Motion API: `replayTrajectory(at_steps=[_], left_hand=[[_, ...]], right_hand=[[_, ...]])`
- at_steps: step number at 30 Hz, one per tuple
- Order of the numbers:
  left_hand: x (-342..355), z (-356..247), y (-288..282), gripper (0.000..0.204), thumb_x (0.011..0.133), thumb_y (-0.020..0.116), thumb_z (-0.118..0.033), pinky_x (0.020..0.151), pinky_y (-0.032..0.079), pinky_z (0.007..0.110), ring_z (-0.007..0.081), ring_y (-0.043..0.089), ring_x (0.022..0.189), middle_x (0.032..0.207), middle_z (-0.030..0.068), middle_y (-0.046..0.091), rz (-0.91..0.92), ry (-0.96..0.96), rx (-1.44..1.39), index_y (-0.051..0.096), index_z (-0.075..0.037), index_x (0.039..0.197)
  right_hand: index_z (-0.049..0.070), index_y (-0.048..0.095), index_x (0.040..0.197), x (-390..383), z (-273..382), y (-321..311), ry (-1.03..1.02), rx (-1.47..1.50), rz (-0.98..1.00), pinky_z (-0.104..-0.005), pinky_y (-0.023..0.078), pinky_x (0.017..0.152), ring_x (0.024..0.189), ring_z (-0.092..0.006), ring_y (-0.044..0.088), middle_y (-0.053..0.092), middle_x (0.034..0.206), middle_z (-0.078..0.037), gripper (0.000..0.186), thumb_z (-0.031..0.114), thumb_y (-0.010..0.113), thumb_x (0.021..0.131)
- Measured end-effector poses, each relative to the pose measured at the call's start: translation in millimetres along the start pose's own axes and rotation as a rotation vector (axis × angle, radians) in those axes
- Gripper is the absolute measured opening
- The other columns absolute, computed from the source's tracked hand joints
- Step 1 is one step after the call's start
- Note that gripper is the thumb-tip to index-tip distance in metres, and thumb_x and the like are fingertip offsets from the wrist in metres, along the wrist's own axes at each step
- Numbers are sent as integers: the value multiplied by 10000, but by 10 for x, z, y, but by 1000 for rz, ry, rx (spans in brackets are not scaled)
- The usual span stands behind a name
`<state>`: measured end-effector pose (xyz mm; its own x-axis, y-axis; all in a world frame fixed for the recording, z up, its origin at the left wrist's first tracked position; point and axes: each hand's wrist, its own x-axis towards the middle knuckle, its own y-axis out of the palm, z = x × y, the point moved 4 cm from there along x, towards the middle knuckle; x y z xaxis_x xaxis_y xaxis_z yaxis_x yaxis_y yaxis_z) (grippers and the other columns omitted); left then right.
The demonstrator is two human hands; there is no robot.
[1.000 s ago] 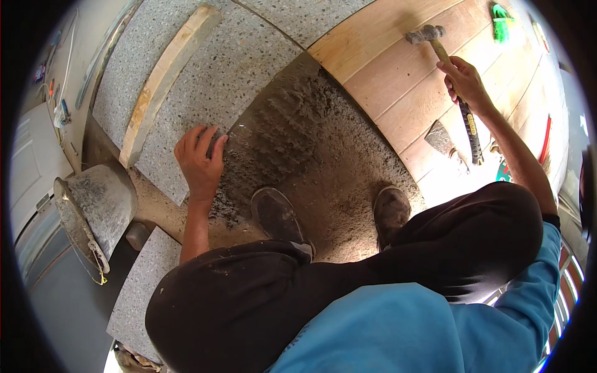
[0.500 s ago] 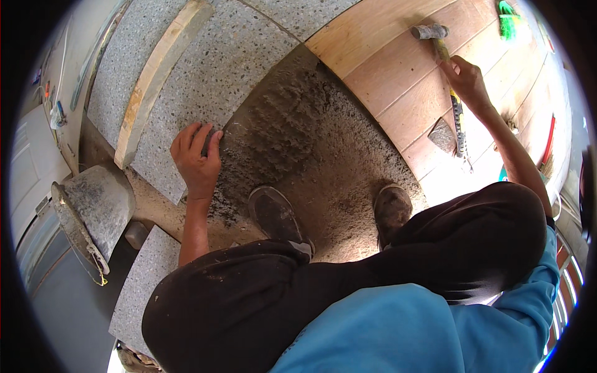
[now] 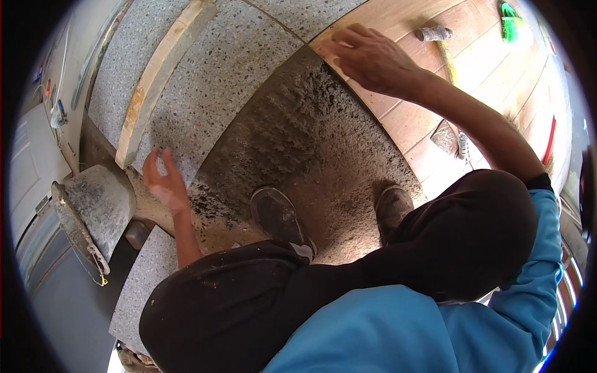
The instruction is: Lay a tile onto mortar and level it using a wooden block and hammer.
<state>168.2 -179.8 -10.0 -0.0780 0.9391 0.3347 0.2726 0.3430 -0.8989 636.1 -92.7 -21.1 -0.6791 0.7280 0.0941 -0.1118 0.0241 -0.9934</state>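
My right hand (image 3: 367, 56) is over the seam between wood-look planks (image 3: 398, 118) and the mortar bed, fingers loosely bent and apart, holding nothing I can see. Right of it the hammer (image 3: 432, 34) lies on the planks, its handle partly hidden by my arm. My left hand (image 3: 160, 177), slightly blurred, hovers at the near end of a speckled terrazzo slab (image 3: 217, 81), fingers apart. The rough grey mortar (image 3: 273, 118) fills the area between slab and planks, in front of my two shoes.
A long wooden batten (image 3: 155, 74) lies across the slabs. A dirty bucket (image 3: 99, 205) and a loose speckled slab (image 3: 143, 286) are at left. A square-bladed tool (image 3: 443, 138), a green brush-like object (image 3: 510, 25) and a red bar (image 3: 549, 140) lie at right.
My right hand has let go of the hammer and moved left. My left hand has moved left and down, releasing the dark piece it held at the slab's edge.
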Motion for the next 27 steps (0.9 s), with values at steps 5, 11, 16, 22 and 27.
replayTrajectory(at_steps=[5,11,16,22,27], left_hand=[[9,990,-108,364,942,696,-309,874,513,441,360,656,986,1083,207,696,-52,-304,140,727,11,1114],[65,1332,-36,508,919,692,-415,817,514,434,346,656,933,1059,220,693,53,-507,88,721,55,1110],[7,1605,-83,579,929,667,-433,871,526,399,340,699,993,1127,242,718,66,-484,212,679,71,1215],[25,1424,-15,569,915,702,-369,936,503,396,327,680,1074,1185,247,701,52,-539,81,650,84,1257],[-34,1613,-32,539,892,731,-362,856,509,430,345,660,921,1099,245,684,-49,-581,-45,677,49,1235]], right_hand=[[79,532,1402,211,120,66,-13,55,-2,-366,490,983,1119,-220,550,567,1163,-69,432,249,554,1005],[98,534,1414,265,125,145,19,53,43,-362,493,951,1069,-216,549,561,1110,-56,440,261,560,1005],[78,559,1379,337,167,152,3,80,2,-365,494,937,1051,-214,548,560,1106,-61,424,268,573,1000],[39,587,1319,367,126,4,-4,118,38,-381,491,925,1037,-233,555,561,1084,-86,396,259,592,990],[23,612,1243,439,153,-67,36,262,19,-416,495,891,1019,-265,563,566,1037,-108,351,244,608,971]])
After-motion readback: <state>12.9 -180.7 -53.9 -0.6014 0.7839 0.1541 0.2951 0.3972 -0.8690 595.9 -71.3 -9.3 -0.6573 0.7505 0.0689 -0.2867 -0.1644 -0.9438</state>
